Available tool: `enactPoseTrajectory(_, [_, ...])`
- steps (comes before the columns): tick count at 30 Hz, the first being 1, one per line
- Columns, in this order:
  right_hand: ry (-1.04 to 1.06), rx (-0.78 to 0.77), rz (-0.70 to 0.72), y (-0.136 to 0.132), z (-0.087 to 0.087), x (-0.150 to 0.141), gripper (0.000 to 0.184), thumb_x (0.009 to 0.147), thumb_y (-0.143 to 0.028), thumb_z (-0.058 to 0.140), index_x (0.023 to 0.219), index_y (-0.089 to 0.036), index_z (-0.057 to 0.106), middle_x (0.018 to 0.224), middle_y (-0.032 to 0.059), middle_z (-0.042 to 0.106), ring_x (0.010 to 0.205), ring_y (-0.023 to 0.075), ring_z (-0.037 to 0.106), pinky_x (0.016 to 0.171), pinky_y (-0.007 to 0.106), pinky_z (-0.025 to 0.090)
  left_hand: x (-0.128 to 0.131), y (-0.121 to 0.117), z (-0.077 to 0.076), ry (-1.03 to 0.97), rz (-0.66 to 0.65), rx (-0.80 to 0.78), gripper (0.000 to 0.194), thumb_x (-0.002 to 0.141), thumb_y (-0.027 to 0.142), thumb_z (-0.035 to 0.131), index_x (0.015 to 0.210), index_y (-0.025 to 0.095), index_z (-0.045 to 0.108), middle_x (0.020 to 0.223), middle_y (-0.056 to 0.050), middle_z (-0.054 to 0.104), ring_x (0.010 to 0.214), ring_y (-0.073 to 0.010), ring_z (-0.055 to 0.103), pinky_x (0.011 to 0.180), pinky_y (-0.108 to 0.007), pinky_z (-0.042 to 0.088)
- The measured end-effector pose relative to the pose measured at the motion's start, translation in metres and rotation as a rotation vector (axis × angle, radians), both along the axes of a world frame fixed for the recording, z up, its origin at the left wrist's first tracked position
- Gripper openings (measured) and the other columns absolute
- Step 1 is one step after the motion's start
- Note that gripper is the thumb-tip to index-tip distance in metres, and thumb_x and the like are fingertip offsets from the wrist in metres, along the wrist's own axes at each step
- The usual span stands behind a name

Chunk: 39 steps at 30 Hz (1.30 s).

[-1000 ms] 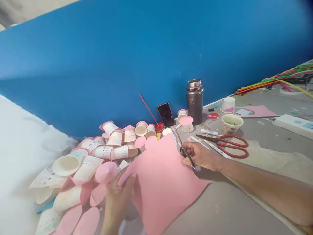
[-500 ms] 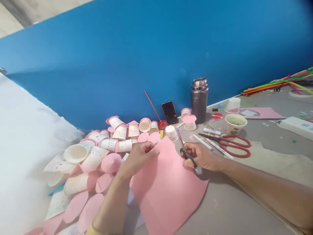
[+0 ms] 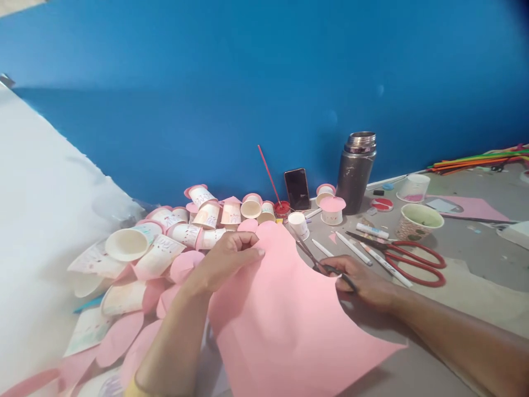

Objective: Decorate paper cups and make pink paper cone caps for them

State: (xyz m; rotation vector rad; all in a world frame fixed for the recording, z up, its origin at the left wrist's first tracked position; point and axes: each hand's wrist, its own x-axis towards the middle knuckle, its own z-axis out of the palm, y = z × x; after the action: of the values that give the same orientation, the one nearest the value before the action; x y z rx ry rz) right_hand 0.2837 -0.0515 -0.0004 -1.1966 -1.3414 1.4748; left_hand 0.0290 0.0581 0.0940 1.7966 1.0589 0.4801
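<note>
A large sheet of pink paper (image 3: 285, 320) with curved cut-outs along its right side lies in front of me. My left hand (image 3: 231, 256) pinches its upper left edge between thumb and fingers. Small black-handled scissors (image 3: 308, 251) are in my right hand (image 3: 363, 281), their blades pointing up and left at the paper's curved right edge. Part of the handles is hidden by my fingers. Just beyond the blades stands a small white paper cup (image 3: 298, 225).
Decorated paper cups (image 3: 161, 256) with pink discs pile up on the left. A dark flask (image 3: 357, 173) and a phone (image 3: 296, 188) stand by the blue wall. Red-handled scissors (image 3: 417, 262), markers (image 3: 353, 248) and a patterned cup (image 3: 419, 223) lie right.
The pink paper's right side has swung outward, showing more of its cut edge. My right hand with the scissors has moved slightly right and down. The view has shifted a little.
</note>
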Motion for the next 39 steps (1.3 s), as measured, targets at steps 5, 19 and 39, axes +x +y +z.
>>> enactPoseTrajectory(5, [0.004, 0.02, 0.031, -0.003, -0.003, 0.0, 0.042, 0.075, -0.06, 0.072, 0.068, -0.023, 0.054, 0.06, -0.0029, 0.048, 0.056, 0.0128, 0.038, 0.053, 0.028, 0.027, 0.0, -0.004, 0.002, 0.075, 0.042, 0.073, 0.031, 0.073, 0.041, 0.067, 0.062, 0.019, 0.048, 0.066, 0.005, 0.038, 0.062, -0.0102, 0.031, 0.056, -0.026, 0.022])
enactPoseTrajectory(19, [-0.028, 0.008, 0.104, -0.003, -0.008, 0.001, 0.063, 0.078, -0.082, 0.064, 0.075, -0.02, 0.054, 0.066, -0.0025, 0.048, 0.059, 0.0126, 0.038, 0.056, 0.028, 0.027, 0.003, -0.001, -0.006, 0.111, 0.014, 0.064, 0.029, 0.076, 0.04, 0.064, 0.064, 0.02, 0.046, 0.066, 0.006, 0.037, 0.063, -0.0108, 0.032, 0.059, -0.028, 0.021])
enactPoseTrajectory(39, [0.114, -0.033, 0.106, 0.0, -0.023, 0.001, 0.05, 0.08, -0.064, 0.076, 0.074, -0.021, 0.053, 0.059, -0.0074, 0.046, 0.051, 0.0082, 0.027, 0.05, 0.027, 0.016, 0.002, 0.003, -0.009, 0.104, 0.02, 0.048, 0.026, 0.073, 0.04, 0.064, 0.064, 0.021, 0.049, 0.065, 0.005, 0.039, 0.061, -0.0112, 0.033, 0.058, -0.029, 0.024])
